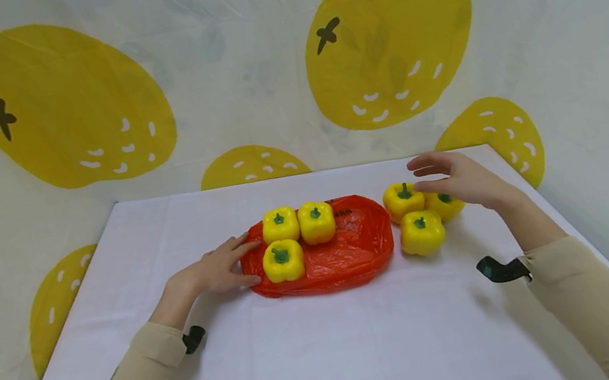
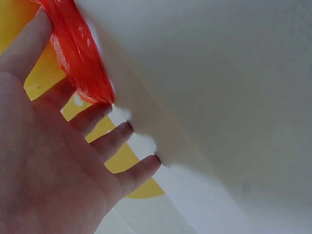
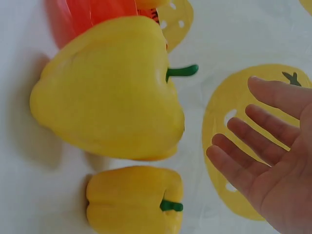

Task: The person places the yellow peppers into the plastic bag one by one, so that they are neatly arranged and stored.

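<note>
Red bag (image 1: 351,255) bears three yellow peppers (image 1: 285,270); left hand (image 1: 218,271) touches its edge, right hand (image 1: 473,179) hovers near three more peppers (image 1: 423,239); fingers extended.

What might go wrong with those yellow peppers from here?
The right grip hovers near three closely grouped peppers; reaching for one might knock another. The left grip touches the red plastic bag; a tug could shift the other three peppers resting on it.
</note>
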A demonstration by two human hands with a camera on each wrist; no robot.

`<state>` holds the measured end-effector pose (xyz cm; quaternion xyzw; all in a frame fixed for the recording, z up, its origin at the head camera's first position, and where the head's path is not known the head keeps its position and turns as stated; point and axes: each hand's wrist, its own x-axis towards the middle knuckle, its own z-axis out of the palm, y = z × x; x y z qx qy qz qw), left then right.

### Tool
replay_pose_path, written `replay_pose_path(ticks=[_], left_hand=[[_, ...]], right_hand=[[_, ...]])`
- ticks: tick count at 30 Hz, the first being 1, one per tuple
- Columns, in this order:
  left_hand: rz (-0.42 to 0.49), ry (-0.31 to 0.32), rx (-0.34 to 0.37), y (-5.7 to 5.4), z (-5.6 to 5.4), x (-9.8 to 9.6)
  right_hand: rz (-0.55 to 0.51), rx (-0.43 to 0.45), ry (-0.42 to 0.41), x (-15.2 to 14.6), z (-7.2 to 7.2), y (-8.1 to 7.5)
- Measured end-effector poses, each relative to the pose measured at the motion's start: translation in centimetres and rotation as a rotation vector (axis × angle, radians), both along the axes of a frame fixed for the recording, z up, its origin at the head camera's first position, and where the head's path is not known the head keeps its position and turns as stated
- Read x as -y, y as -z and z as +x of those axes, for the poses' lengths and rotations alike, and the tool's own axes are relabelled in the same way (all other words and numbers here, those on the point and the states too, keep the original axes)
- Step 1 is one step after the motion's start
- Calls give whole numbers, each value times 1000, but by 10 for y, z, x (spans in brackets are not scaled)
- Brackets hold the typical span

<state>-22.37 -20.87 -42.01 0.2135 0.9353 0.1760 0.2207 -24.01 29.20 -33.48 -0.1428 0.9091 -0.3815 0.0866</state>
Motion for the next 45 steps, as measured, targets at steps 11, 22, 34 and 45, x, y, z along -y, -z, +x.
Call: replay_pose_path(ticks=[11,22,34,45], left_hand=[[-2,-2,-7,-1,1,-2],[-4,-1,-4,0,0,0],[5,-14,7,0,0,-1],[-1,-23,9,-1,0,-2]], right_hand=[[-11,2,86,-39,-2,9],[-7,59,54,-61,-4,21],[-18,138,-1,-75,-6,41],[-1,153,-26,-73,-6,47]])
